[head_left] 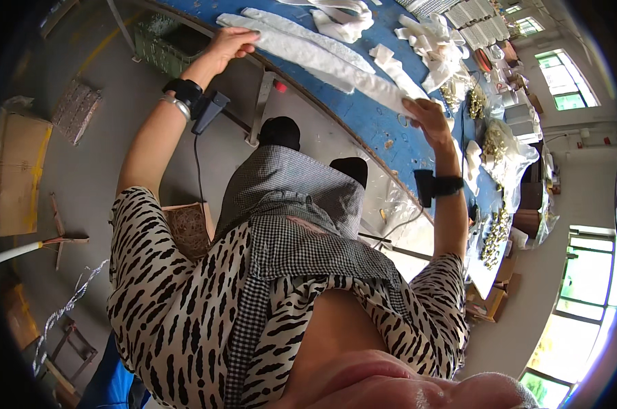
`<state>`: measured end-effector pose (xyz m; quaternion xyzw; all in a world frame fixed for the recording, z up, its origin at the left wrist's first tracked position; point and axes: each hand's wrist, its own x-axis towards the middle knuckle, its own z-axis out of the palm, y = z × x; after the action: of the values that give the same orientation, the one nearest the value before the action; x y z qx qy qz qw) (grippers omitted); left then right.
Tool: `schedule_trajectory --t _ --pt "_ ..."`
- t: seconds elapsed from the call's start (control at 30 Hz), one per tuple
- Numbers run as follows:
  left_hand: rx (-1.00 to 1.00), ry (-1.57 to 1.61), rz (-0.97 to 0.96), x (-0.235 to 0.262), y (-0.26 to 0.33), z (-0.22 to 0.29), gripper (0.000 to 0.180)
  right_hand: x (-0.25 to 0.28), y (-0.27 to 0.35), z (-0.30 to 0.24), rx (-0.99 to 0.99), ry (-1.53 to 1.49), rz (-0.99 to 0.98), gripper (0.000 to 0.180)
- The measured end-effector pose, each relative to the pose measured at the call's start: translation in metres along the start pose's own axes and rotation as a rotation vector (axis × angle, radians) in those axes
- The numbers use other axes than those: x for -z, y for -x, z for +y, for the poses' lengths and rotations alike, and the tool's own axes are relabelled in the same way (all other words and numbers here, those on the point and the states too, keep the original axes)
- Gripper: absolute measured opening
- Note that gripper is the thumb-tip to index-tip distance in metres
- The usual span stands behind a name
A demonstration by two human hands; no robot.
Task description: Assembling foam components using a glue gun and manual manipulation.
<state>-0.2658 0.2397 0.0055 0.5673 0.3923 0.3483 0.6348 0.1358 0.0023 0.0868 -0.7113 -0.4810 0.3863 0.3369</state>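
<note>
A long white strip of soft, fluffy-looking fabric (329, 63) is stretched between my two hands above the blue table. My left hand (232, 46) pinches its left end near the table's near edge. At the other end, my right hand (428, 120) grips the strip between thumb and fingers. A second white fabric strip (310, 46) lies just behind and partly under the held one. Close to my right hand, a narrower white strip (395, 66) runs across the tabletop.
The blue table (383, 133) carries a heap of white strips (434, 44), clear plastic bags (509, 153) and gold-coloured small parts (496, 238). Beneath it stand a metal leg (260, 109) and a green crate (165, 44). Cardboard (23, 174) and an open box (189, 228) rest on the floor.
</note>
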Motion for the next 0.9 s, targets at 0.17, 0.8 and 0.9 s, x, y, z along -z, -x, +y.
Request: schedule_trajectory --t 0.17,0.8,0.9 --pt "-0.02 0.064 0.187 0.029 -0.022 0.001 0.024 -0.031 -0.048 -0.011 -0.024 -0.213 -0.025 0.024" --pt "-0.446 -0.974 0.737 0.024 -0.05 -0.024 0.046 -0.064 -0.07 0.03 0.045 0.361 0.196 0.037" --pt "-0.78 -0.951 0.499 -0.029 -0.03 -0.012 0.042 -0.014 -0.075 0.051 0.343 0.731 0.265 0.034"
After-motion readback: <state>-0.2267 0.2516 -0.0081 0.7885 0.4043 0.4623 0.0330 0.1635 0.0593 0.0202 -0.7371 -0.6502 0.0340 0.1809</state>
